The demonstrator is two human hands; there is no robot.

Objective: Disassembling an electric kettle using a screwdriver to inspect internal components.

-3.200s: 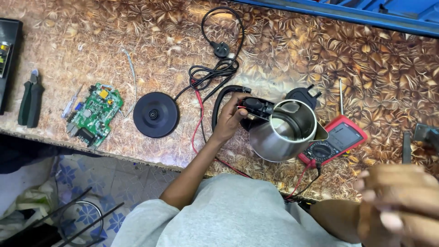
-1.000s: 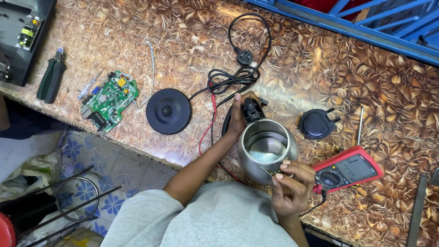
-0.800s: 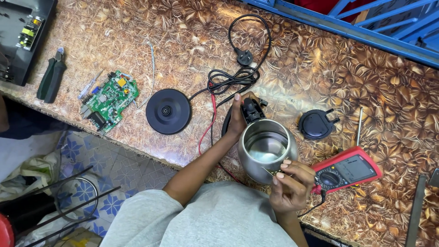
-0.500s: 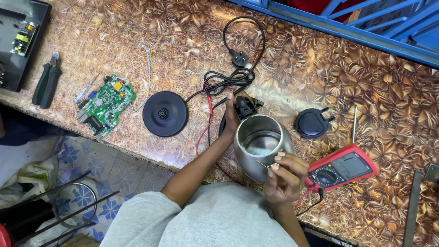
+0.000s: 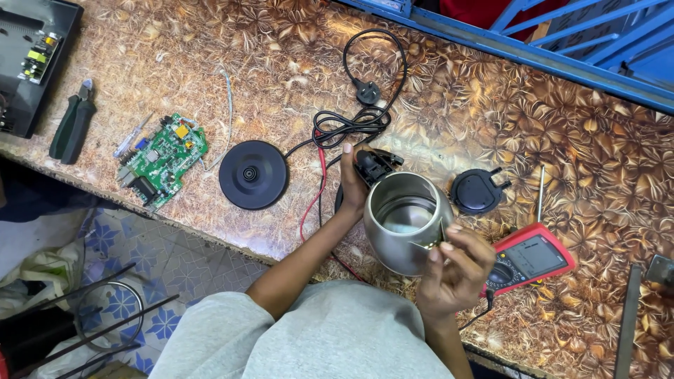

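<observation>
brown leaf-patterned tabletop [image 5: 210, 42] carries everything, its near edge running just below the steel electric kettle [image 5: 406, 223]. the kettle stands with its open mouth tipped up toward the camera, its black handle end pointing away toward the coiled power cord [image 5: 354, 123]. the left hand [image 5: 353, 184] has its grip clamped on that handle side. the right hand [image 5: 456, 268] pinches a small part at the kettle's near rim, fingers together. left of the kettle lies the round black base [image 5: 253, 174], right of it the lid [image 5: 477, 191] and red multimeter [image 5: 530, 257]; bare surface opens beyond the cord.
</observation>
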